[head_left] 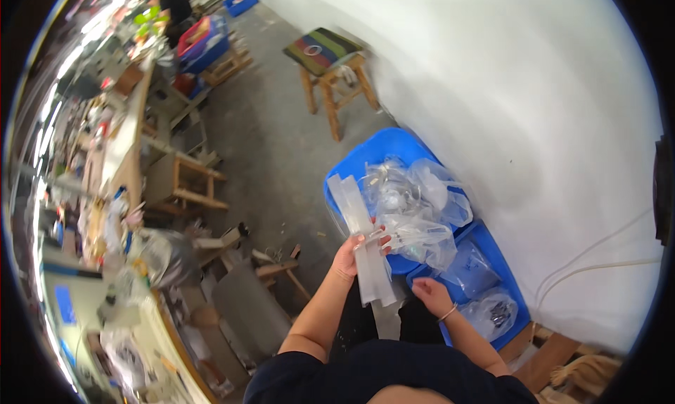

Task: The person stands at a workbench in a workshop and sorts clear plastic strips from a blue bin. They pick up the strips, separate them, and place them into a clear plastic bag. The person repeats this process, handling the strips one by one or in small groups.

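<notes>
My left hand (354, 254) is closed around a bundle of long, flat, translucent plastic strips (374, 276). Their upper ends fan apart beyond the fingers, over the rim of a large blue tub (380, 141). Beside those fingers, a crumpled clear plastic bag (427, 239) lies over the near side of the tub; whether they grip it too is unclear. My right hand (432, 296) is at the left edge of a second blue bin (508, 272), its fingers curled in. Anything held in them is hidden. More clear bags (404, 193) fill the tub.
The second bin contains a bag of small dark parts (498, 311). A wooden stool (325, 52) with a striped top stands beyond the tub. Cluttered workbenches (130, 144) line the left, where a person (172, 7) sits far off. A white wall (534, 108) rises on the right.
</notes>
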Demonstrator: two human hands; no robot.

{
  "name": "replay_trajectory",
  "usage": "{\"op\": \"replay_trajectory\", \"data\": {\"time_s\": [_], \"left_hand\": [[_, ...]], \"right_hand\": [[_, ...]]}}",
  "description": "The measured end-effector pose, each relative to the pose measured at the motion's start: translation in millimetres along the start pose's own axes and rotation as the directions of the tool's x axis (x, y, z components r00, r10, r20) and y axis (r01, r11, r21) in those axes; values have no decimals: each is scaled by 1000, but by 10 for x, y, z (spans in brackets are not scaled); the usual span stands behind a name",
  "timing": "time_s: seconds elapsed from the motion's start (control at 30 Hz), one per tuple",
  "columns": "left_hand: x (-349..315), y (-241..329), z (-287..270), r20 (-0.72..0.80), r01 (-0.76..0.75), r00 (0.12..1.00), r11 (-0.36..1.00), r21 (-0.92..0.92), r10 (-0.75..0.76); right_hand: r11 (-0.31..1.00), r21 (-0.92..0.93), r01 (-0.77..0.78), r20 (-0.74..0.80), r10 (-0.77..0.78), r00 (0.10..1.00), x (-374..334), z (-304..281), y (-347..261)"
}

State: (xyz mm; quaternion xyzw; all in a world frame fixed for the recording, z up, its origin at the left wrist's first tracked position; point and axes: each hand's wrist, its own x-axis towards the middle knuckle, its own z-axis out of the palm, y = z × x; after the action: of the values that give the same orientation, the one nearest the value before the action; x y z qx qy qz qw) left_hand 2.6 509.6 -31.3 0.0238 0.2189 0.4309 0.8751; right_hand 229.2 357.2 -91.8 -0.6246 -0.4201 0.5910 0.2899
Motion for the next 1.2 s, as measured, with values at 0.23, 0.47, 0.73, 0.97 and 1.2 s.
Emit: {"op": "replay_trajectory", "data": {"time_s": [0.23,0.47,0.73,0.97,1.2], "left_hand": [[-1846,-164,1299,-86,-287,939,897,338,333],[-3468,-407,1594,-70,-598,728,681,424,682],[-5373,-538,1265,-30,-834,503,494,246,864],[-6782,-949,728,-220,-909,325,368,197,920],[-7457,-1382,42,-333,-974,225,199,-110,916]], "right_hand": [[911,406,77,558,-314,768,-730,376,-2351],[922,337,190,771,-386,507,-1698,1290,-3108],[918,300,-258,954,-283,102,-2732,2778,-3303],[1000,15,-16,993,-17,-116,-3564,4054,-2759],[982,-190,1,980,190,-60,-4264,4943,-2425]]}}
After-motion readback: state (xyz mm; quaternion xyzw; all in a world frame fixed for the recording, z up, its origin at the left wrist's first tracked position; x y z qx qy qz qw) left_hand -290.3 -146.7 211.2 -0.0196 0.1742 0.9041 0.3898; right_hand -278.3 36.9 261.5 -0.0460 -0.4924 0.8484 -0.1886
